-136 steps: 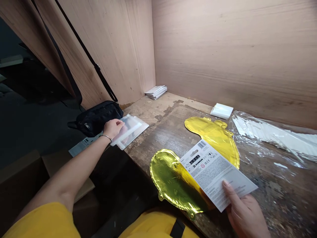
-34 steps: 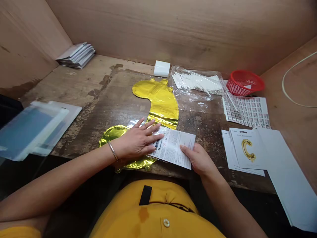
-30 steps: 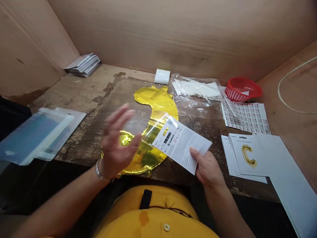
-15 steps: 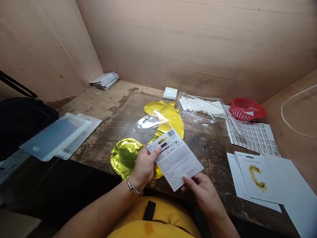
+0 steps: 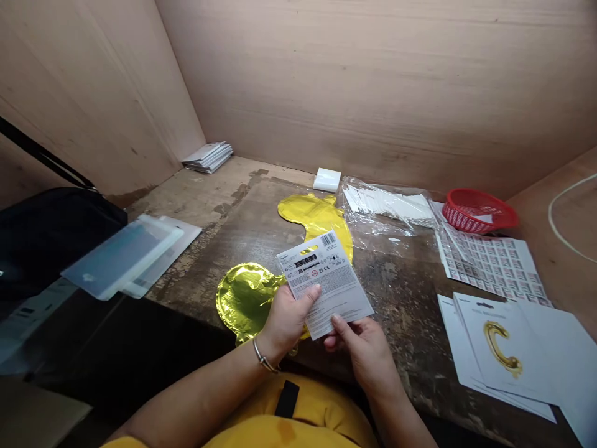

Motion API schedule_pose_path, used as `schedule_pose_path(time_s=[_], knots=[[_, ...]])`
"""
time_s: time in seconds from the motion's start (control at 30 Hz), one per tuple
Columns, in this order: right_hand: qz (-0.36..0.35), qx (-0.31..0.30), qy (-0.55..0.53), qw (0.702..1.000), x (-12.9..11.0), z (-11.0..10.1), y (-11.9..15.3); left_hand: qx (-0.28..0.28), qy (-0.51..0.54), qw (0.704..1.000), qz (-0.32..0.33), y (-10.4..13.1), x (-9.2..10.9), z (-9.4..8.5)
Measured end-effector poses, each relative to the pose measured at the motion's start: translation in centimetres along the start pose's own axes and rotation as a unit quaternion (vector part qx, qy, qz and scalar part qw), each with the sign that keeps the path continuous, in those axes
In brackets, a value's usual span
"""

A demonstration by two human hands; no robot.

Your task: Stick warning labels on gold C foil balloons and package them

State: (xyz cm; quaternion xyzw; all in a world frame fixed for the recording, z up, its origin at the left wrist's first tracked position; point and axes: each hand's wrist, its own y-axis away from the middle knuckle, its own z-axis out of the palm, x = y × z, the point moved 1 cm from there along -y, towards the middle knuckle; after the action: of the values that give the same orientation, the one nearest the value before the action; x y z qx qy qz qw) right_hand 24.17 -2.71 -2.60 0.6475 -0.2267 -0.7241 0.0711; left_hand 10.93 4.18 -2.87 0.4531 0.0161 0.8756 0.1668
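A white printed packaging card [image 5: 326,286] is held up in front of me, its barcode corner and small-print side facing me. My left hand [image 5: 291,314] grips its left edge, thumb lying across the print. At the bottom edge, my right hand [image 5: 361,339] pinches the card between thumb and fingers. Behind and below it lies a flat gold foil balloon [image 5: 247,298] on the dark table [image 5: 401,292]. The card and my hands cover the balloon's middle part.
Cards picturing a gold C balloon [image 5: 501,348] lie at right, below a sticker sheet [image 5: 494,261] and red basket [image 5: 480,211]. White paper sticks [image 5: 387,205] lie in clear plastic at the back. Clear sleeves [image 5: 125,255] and a black bag [image 5: 56,242] are at left.
The card has turned more upright, and my left hand has slid down along its left edge. A bright glare on clear film beside the balloon is gone. The view has shifted slightly.
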Motion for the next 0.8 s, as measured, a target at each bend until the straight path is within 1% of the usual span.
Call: schedule_pose_path(time_s=[0.07,0.17,0.23,0.3,0.43,0.47,0.57,0.6,0.63,0.7,0.8], knots=[[-0.001,0.003,0.008,1.0,0.4,-0.2,-0.1,0.002,0.006,1.0,0.002,0.2,-0.3,0.0],[-0.04,0.019,0.022,0.999,1.1,-1.2,-0.5,0.004,0.016,1.0,0.004,0.0,-0.1,-0.4],[-0.066,0.008,0.032,0.997,1.4,-2.1,-0.9,-0.003,0.007,1.0,-0.002,0.0,0.2,-0.7],[-0.076,-0.01,0.037,0.996,1.6,-2.9,-1.1,-0.002,-0.002,1.0,-0.011,0.2,0.4,-1.0],[-0.105,0.029,0.004,0.994,1.4,-4.4,-1.2,-0.006,-0.002,0.999,-0.034,0.7,0.4,-1.3],[-0.1,0.017,0.007,0.995,1.2,-4.6,-1.1,-0.015,-0.009,0.999,-0.041,0.7,0.4,-1.3],[-0.044,-0.074,0.045,0.995,0.5,-4.7,-0.7,-0.042,-0.047,0.996,-0.058,0.7,0.4,-1.4],[-0.027,-0.089,0.051,0.994,0.3,-4.5,-0.5,-0.045,-0.06,0.995,-0.063,0.7,0.4,-1.5],[-0.016,-0.092,0.048,0.995,0.0,-4.3,-0.4,-0.046,-0.07,0.994,-0.068,0.6,0.5,-1.6],[-0.006,-0.067,0.016,0.998,-0.3,-3.8,-0.3,-0.052,-0.078,0.993,-0.078,0.7,0.5,-1.7],[0.0,0.01,-0.072,0.997,-0.4,-2.7,-0.5,-0.1,-0.095,0.985,-0.105,1.3,0.7,-1.6]])
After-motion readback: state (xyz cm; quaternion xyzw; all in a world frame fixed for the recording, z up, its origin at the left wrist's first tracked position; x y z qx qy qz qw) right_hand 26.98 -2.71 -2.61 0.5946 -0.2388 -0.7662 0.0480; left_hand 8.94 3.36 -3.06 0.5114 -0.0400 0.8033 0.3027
